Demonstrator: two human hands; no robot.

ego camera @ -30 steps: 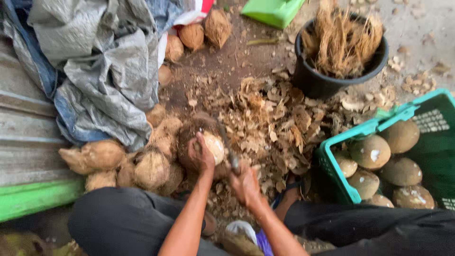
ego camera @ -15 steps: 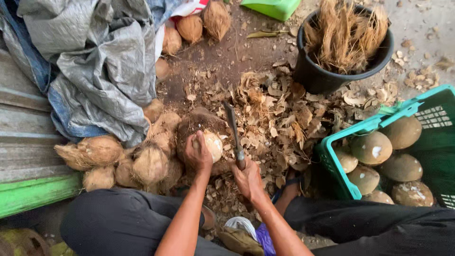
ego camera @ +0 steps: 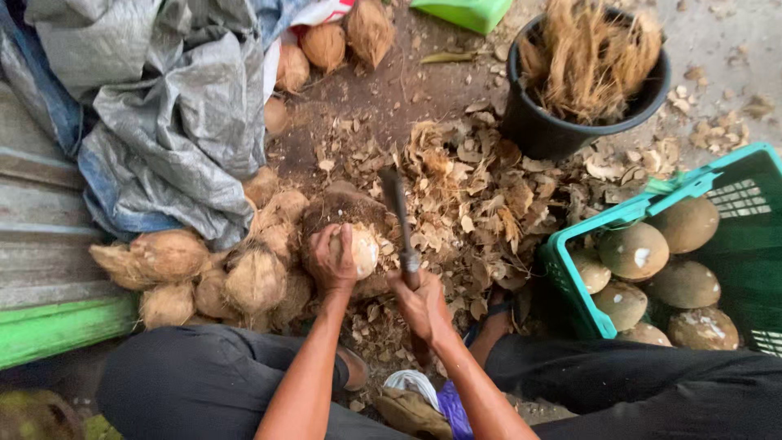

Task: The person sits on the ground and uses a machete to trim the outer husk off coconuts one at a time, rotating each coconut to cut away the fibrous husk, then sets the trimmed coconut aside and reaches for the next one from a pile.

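Observation:
My left hand point(ego camera: 328, 261) grips a pale, partly husked coconut point(ego camera: 359, 248) resting on a brown wooden block point(ego camera: 342, 210). My right hand point(ego camera: 422, 304) holds the handle of a long dark machete point(ego camera: 397, 213), its blade raised and pointing away from me, just right of the coconut. Brown husk chips point(ego camera: 481, 200) lie scattered on the ground around the block.
Unhusked coconuts point(ego camera: 171, 257) are heaped at the left beside a grey tarp point(ego camera: 175, 114). A black bucket point(ego camera: 570, 130) full of husk fibre stands at the far right. A teal crate point(ego camera: 619, 216) at the right holds several peeled coconuts. More coconuts point(ego camera: 326, 45) lie at the top.
The machete blade has swung up from low beside the coconut to raised and pointing away. My left hand has kept its grip on the coconut.

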